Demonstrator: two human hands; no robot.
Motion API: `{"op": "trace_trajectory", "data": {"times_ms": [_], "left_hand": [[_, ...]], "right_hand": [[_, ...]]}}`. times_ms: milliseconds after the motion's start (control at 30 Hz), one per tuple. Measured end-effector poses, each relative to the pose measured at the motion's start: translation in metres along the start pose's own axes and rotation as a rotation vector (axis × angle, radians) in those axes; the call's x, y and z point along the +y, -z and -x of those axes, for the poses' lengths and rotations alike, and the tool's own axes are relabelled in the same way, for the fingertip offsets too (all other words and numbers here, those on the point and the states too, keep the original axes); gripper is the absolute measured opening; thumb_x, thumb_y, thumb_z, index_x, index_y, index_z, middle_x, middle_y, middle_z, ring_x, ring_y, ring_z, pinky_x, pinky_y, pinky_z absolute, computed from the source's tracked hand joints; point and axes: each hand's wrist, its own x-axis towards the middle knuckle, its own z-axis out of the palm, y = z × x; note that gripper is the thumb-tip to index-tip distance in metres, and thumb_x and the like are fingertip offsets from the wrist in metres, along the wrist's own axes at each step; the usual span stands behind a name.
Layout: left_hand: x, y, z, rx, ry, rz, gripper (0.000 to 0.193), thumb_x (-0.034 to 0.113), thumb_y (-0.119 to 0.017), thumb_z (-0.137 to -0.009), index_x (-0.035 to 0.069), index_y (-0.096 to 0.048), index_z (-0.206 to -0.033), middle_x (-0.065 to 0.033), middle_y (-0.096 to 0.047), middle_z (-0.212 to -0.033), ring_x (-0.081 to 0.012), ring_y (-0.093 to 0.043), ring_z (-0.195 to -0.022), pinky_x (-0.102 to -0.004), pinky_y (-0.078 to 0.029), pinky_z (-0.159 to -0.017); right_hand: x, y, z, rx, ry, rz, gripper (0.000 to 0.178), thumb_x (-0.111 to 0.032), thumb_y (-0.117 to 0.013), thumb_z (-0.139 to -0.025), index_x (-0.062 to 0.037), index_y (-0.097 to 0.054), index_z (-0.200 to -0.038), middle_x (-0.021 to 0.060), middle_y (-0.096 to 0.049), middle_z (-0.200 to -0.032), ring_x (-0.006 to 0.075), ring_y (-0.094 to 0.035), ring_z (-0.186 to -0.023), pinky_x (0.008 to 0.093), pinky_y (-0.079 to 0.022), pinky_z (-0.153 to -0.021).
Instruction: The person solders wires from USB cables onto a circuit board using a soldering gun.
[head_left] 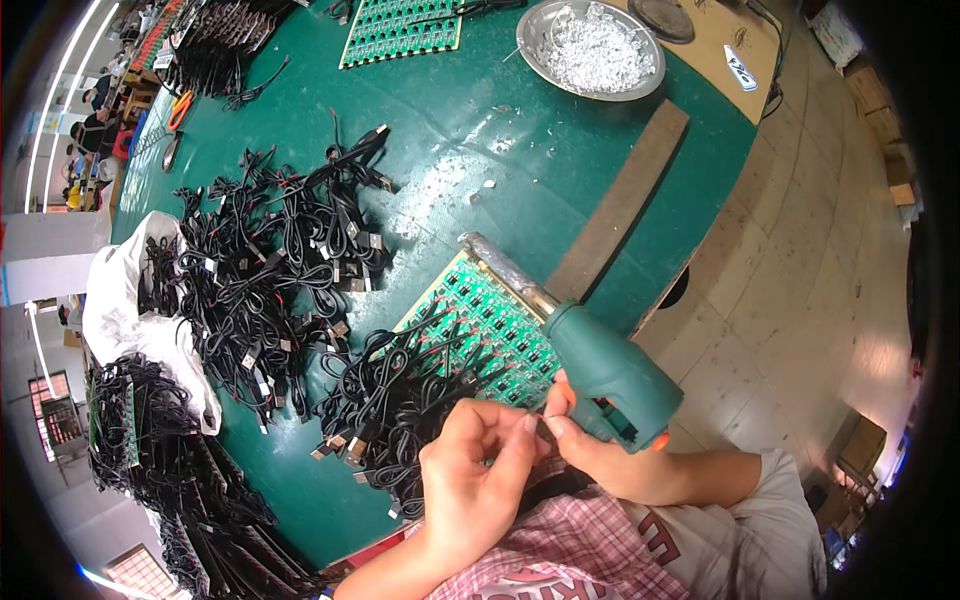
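Note:
My left hand [475, 480] is closed in a pinch, thumb against index finger. What sits between those fingertips is too small to make out, perhaps a wire end. Its tips almost meet my right hand [600, 455], which is wrapped round the handle of a green soldering gun [615, 370]. The gun's metal barrel points away to the upper left, over the far edge of a green circuit board panel [490, 325]. Black USB cables [400, 400] with red wire ends lie heaped over the panel's left part, beside my left hand.
More black cables [270, 280] are piled left of the panel, near a white plastic bag [140, 320]. A long brown strip [625, 205] lies at the right. Farther back are a metal dish [660, 75] of silvery scraps and another board panel [400, 30]. The green table's edge [690, 255] curves along the right.

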Motion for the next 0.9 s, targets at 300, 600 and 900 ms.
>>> {"op": "trace_trajectory", "data": {"times_ms": [300,600,900], "left_hand": [[-0.011,-0.003,-0.018,0.169,-0.124,-0.633,0.011,0.004,-0.064,-0.093,-0.004,-0.057,-0.090,-0.0109,-0.069,-0.070,-0.0116,-0.067,-0.062,-0.0250,-0.050,-0.053],[-0.008,-0.012,-0.027,0.225,-0.175,-0.712,0.011,0.003,-0.064,-0.091,-0.004,-0.056,-0.088,-0.0129,-0.068,-0.066,-0.0158,-0.067,-0.057,-0.0279,-0.049,-0.052],[-0.008,-0.014,-0.031,0.274,-0.177,-0.786,0.011,0.002,-0.063,-0.091,-0.004,-0.055,-0.089,-0.0147,-0.067,-0.065,-0.0233,-0.069,-0.057,-0.0316,-0.051,-0.053]], "right_hand": [[-0.025,0.070,0.036,-0.268,-0.072,0.457,0.021,-0.005,-0.066,-0.081,-0.0099,-0.065,-0.101,0.0013,-0.070,-0.088,0.0214,-0.066,-0.080,0.0354,-0.052,-0.073],[-0.017,0.089,0.057,-0.327,0.018,0.941,0.030,-0.020,-0.078,-0.073,-0.0172,-0.071,-0.102,0.0015,-0.072,-0.088,0.0234,-0.067,-0.070,0.0404,-0.055,-0.062],[-0.006,0.090,0.060,-0.245,0.115,0.975,0.019,-0.015,-0.074,-0.072,-0.0127,-0.070,-0.090,0.0055,-0.068,-0.085,0.0217,-0.066,-0.071,0.0356,-0.052,-0.063]]}}
